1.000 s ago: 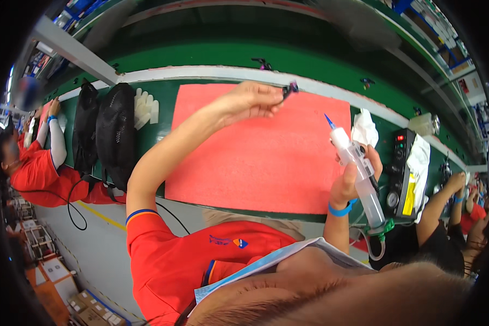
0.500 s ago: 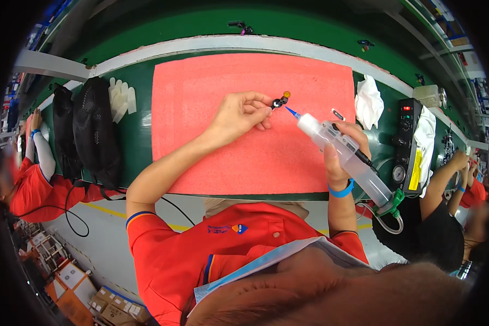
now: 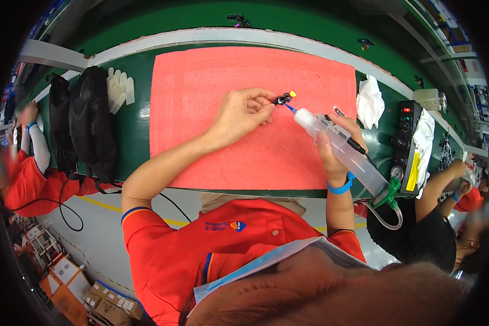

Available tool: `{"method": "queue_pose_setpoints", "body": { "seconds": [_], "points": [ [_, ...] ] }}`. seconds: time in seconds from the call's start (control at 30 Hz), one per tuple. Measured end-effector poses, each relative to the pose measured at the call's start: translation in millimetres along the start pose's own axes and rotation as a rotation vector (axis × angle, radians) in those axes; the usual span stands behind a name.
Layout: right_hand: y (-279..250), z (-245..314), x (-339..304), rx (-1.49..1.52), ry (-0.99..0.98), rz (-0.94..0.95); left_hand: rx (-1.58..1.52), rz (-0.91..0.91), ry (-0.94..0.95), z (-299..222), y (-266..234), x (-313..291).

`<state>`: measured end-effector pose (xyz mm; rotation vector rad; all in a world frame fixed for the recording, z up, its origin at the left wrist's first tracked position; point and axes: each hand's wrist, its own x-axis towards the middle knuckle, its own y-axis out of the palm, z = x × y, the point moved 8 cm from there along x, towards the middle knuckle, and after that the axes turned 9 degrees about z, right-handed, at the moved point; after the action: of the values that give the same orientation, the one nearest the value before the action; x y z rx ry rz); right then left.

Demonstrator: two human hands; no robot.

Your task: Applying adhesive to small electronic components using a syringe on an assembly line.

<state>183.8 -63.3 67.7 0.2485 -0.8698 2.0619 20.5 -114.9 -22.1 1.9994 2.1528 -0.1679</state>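
The left hand (image 3: pixel 239 111) pinched a small black part (image 3: pixel 282 99) with a yellow tip between thumb and forefinger, the other fingers curled beneath. The part sat at the fingertips, held just above the pink foam mat (image 3: pixel 201 108). The right hand (image 3: pixel 337 141) was wrapped around a clear dispensing syringe (image 3: pixel 342 149), fingers closed on its barrel, and the syringe's blue needle tip met the black part just right of the left fingertips.

The mat lay on a green work surface (image 3: pixel 136 136) that ran on past both hands. Beyond the left hand's knuckles, off the mat's left edge, lay a pair of white gloves (image 3: pixel 118 87), and further out stood two black mesh objects (image 3: pixel 92 125). To the right of the right hand's fingers sat a crumpled white cloth (image 3: pixel 370 102), then a black control box (image 3: pixel 406 136) with a red light. A clear tube (image 3: pixel 386 217) looped from the syringe's green rear fitting, below the right wrist, which wore a blue band (image 3: pixel 340 187).

At the far left a person in a red shirt (image 3: pixel 24 179) sat by the bench; at the far right another person's arm (image 3: pixel 445 182) reached across. Stacked cartons (image 3: pixel 92 293) stood on the grey floor at the lower left.
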Motion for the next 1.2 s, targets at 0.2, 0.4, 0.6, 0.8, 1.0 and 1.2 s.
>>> {"method": "queue_pose_setpoints", "body": {
  "seconds": [0.2, 0.4, 0.6, 0.8, 1.0, 1.2],
  "points": [
    [1.4, -1.3, 0.5, 0.002, 0.023, 0.016, 0.064, -0.021, 0.033, -1.8, 0.1, -0.5],
    [2.8, -2.1, 0.9, -0.012, 0.025, 0.02, 0.089, -0.019, 0.033, 0.3, -0.9, -0.6],
    [2.6, -3.1, 0.0, -0.057, 0.016, 0.018, 0.092, -0.015, 0.032, -0.5, -0.2, -0.7],
    [3.1, -3.5, 1.4, -0.027, 0.043, 0.027, 0.106, -0.018, 0.031, -0.5, -0.3, 0.2],
    [3.4, -5.6, -2.5, 0.04, 0.062, 0.031, 0.05, -0.019, 0.024, 0.6, -0.4, -2.1],
    [-4.4, -9.1, -7.1, 0.062, 0.045, -0.018, 0.024, 0.012, 0.004, 0.6, 0.0, -2.0]
  ]
}}
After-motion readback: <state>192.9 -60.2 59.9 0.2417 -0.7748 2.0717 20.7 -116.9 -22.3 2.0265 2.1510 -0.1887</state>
